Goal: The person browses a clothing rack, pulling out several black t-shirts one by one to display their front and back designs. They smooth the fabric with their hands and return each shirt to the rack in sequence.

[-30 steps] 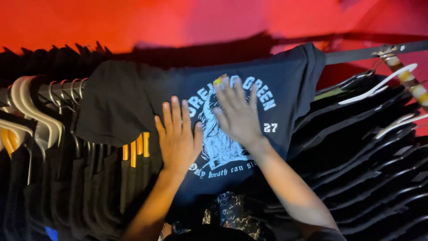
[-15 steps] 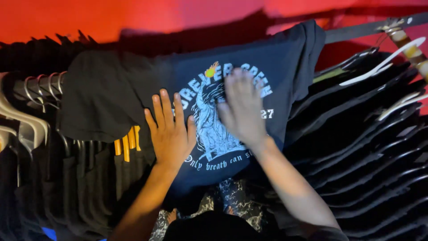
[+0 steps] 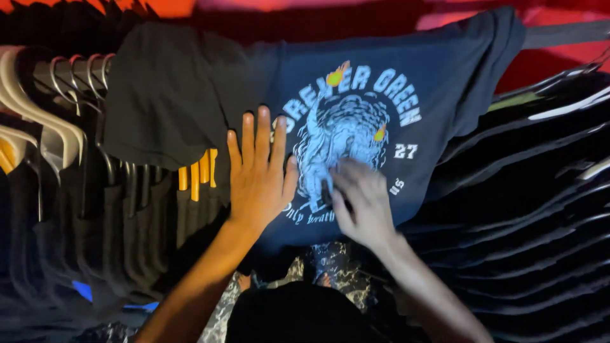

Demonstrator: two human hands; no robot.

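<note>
A dark navy T-shirt [image 3: 438, 76] with a pale blue printed picture and lettering lies spread flat over a row of hanging clothes. My left hand [image 3: 257, 174] rests flat on the shirt, fingers apart, just left of the print. My right hand [image 3: 362, 203] presses on the lower part of the print, blurred by motion, fingers slightly curled against the cloth. Neither hand holds anything.
Dark garments hang on a rail, with white and metal hangers [image 3: 38, 121] at the left and black hangers [image 3: 546, 190] stacked at the right. Orange tags [image 3: 197, 171] poke out under the shirt's left sleeve. A red wall [image 3: 559, 57] is behind.
My right hand has slid down from the upper part of the print to its lower edge. My left hand has stayed flat beside the print. The view has shifted closer.
</note>
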